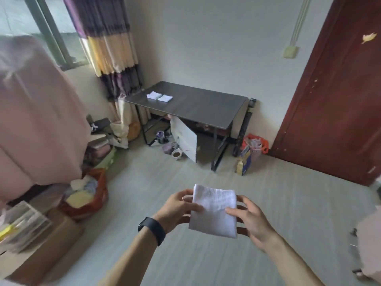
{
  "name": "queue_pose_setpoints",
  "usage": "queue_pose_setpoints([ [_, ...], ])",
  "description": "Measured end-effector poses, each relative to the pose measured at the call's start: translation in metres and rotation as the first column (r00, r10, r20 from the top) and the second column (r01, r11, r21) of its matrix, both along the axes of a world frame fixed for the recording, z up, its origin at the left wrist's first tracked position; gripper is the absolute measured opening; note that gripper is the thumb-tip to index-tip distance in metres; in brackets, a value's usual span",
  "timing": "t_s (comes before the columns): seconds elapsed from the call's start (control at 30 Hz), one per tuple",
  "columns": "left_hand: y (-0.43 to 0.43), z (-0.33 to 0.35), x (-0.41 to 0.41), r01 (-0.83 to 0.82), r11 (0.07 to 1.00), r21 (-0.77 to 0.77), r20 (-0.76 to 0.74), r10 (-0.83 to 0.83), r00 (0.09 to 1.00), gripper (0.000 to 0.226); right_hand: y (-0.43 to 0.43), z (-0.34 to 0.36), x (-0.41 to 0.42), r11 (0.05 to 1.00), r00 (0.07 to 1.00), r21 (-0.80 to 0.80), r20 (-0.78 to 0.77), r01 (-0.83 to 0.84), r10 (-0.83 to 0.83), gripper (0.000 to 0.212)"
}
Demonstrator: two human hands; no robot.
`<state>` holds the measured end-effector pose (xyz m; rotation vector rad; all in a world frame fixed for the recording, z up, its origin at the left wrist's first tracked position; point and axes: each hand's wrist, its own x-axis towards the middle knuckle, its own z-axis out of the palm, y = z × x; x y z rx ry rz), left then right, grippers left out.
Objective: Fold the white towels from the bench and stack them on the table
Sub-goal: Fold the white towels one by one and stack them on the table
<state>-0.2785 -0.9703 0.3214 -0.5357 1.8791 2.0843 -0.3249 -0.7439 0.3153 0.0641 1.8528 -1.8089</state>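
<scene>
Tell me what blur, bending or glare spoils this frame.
Head view: motion blur smears the edges, worst on the pink fabric at left; the wide lens bows the dark red door; the folded white towel between the left hand and right hand and the dark grey table look fairly sharp; soft daylight, no harsh glare.

Far left: striped curtain (111, 48) beside a window (47, 32). Right: dark red door (334, 100), red-lined bin (255, 150) near its foot. Near left: cardboard box (51, 250), red bag (102, 193).
</scene>
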Motion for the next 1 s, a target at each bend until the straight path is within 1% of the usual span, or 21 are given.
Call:
queue_pose_setpoints([
  [0.1, -0.064, -0.003, -0.021, -0.1, 0.994, -0.035, -0.036, 0.099, 0.994, 0.038, -0.067, 0.002, -0.034, 0.999, 0.999, -0.015, -0.008, -0.052, 0.052, 0.03],
  [0.2, -0.122, -0.006, -0.054, -0.196, 0.98, -0.036, -0.056, 0.194, 0.979, 0.039, -0.129, 0.007, -0.078, 0.995, 0.994, -0.02, -0.032, -0.101, 0.101, 0.032],
  [0.3, -0.172, -0.004, -0.098, -0.249, 0.967, -0.047, -0.069, 0.246, 0.967, 0.037, -0.187, 0.009, -0.134, 0.99, 0.988, -0.019, -0.067, -0.141, 0.139, 0.033],
  [0.43, -0.244, 0.003, -0.182, -0.325, 0.944, -0.054, -0.113, 0.317, 0.942, 0.035, -0.266, 0.011, -0.23, 0.984, 0.979, -0.033, -0.109, -0.176, 0.171, 0.034],
  [0.57, -0.31, 0.018, -0.265, -0.374, 0.925, -0.067, -0.126, 0.364, 0.923, 0.034, -0.339, 0.019, -0.32, 0.977, 0.97, -0.034, -0.135, -0.209, 0.203, 0.034],
  [0.73, -0.39, 0.029, -0.358, -0.422, 0.905, -0.048, -0.13, 0.413, 0.901, 0.035, -0.424, 0.028, -0.42, 0.969, 0.962, -0.021, -0.133, -0.244, 0.239, 0.032],
  [1.0, -0.529, 0.003, -0.511, -0.398, 0.917, -0.034, -0.111, 0.392, 0.913, 0.03, -0.562, 0.009, -0.565, 0.978, 0.97, 0.005, -0.125, -0.21, 0.209, 0.032],
])
